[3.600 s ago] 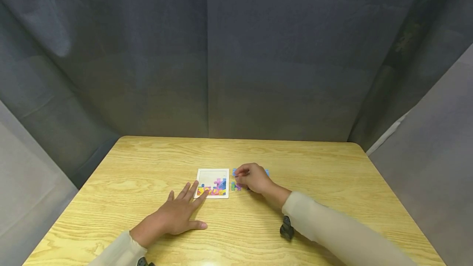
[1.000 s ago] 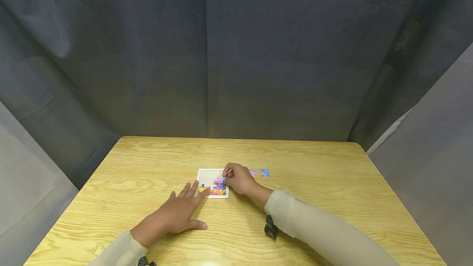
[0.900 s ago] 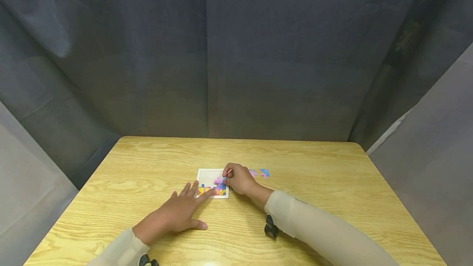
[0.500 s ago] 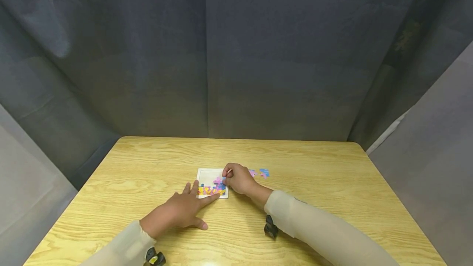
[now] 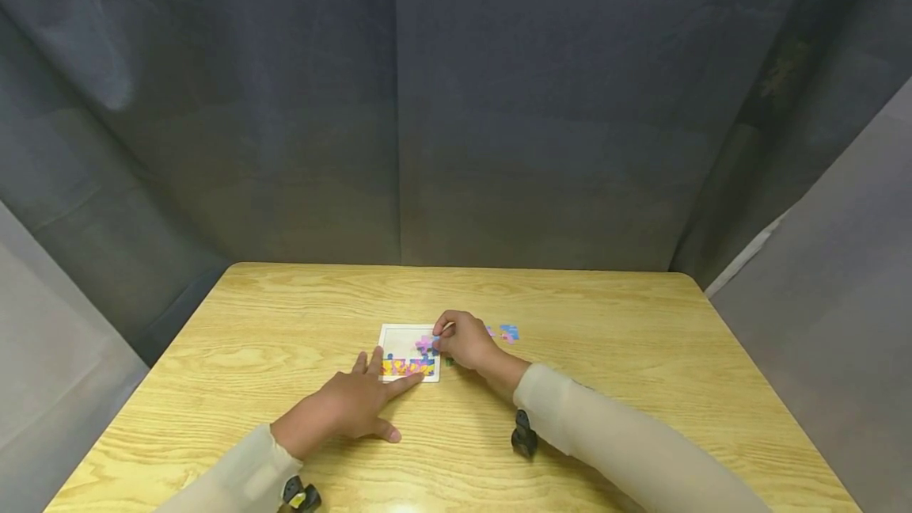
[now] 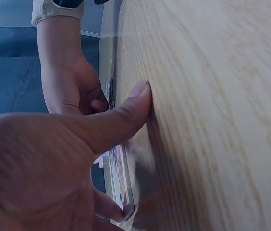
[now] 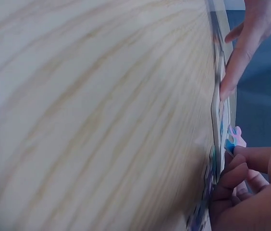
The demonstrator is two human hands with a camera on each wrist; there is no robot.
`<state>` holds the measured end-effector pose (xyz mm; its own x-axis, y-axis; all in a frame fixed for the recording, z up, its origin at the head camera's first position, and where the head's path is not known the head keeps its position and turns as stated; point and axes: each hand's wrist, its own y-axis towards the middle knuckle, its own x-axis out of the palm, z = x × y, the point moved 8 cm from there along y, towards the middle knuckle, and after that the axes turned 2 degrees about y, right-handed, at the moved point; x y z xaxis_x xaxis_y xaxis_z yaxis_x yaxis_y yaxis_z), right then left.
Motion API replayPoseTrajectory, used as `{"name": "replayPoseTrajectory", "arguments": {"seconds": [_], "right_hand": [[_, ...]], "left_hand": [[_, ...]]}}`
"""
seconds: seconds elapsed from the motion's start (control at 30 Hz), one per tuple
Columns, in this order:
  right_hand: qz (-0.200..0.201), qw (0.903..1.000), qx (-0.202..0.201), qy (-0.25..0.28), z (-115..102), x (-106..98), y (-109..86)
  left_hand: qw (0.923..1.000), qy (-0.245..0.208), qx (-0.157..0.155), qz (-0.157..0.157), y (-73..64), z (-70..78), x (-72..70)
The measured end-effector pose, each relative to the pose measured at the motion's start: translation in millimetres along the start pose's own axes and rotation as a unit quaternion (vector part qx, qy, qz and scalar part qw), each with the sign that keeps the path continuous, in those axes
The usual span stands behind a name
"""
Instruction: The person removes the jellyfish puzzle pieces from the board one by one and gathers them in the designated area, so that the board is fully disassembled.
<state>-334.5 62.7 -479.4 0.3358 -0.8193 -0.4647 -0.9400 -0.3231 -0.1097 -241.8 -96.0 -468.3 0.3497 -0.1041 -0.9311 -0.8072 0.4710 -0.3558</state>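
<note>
My right hand (image 5: 470,345) pinches a pink-and-blue jigsaw piece (image 5: 425,345) between thumb and index finger, over the right side of a white-rimmed puzzle tray (image 5: 409,326). In the right wrist view, that piece (image 7: 237,137) stands tilted above the tray's edge. A row of yellow, pink and blue pieces (image 5: 406,368) lies along the tray's near side, while its upper left shows bare backing. My left hand (image 5: 349,406) is spread, its index finger along the tray's near rim and other fingertips at the left rim. The thumb (image 6: 130,106) points away from the tray.
Loose pink-and-blue pieces (image 5: 509,333) lie right of the tray, partly behind my right hand. More loose pieces (image 7: 203,197) show below that hand in the right wrist view. The wooden table (image 5: 606,323) ends at a dark curtain (image 5: 541,141).
My right hand has come left from the loose pieces to the tray; the pink-and-blue piece has just shifted up, apart from the bottom row. My left index finger has slid right along the near rim.
</note>
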Motion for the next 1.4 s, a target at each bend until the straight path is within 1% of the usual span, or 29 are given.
{"name": "replayPoseTrajectory", "arguments": {"seconds": [0.17,0.3,0.43,0.53,0.97,1.17,1.4], "right_hand": [[0.003,1.0000,0.005,0.003,4.5,-10.9,-3.9],[0.006,0.9998,0.010,0.019,10.3,-21.0,-8.6],[0.015,0.9989,0.025,0.036,19.7,-32.0,-12.8],[0.024,0.9984,0.034,0.039,26.2,-40.2,-16.8],[0.062,0.9971,0.043,0.000,51.5,-73.3,-39.2],[0.062,0.9973,0.039,-0.013,57.7,-86.6,-50.5],[0.069,0.9964,0.038,-0.031,64.8,-95.7,-59.6]], "left_hand": [[1.0000,0.000,-0.002,0.000,0.7,-0.7,1.5],[1.0000,0.002,-0.001,0.001,1.7,-1.8,3.3],[1.0000,0.001,-0.003,0.000,2.1,-2.7,3.8],[1.0000,-0.002,-0.006,-0.001,1.8,-3.0,3.9],[0.9998,-0.017,-0.006,-0.001,-0.5,-1.3,2.4],[0.9998,-0.017,-0.005,-0.001,-0.3,-0.6,2.0],[0.9997,-0.023,-0.004,-0.003,-1.4,1.5,0.0]]}}
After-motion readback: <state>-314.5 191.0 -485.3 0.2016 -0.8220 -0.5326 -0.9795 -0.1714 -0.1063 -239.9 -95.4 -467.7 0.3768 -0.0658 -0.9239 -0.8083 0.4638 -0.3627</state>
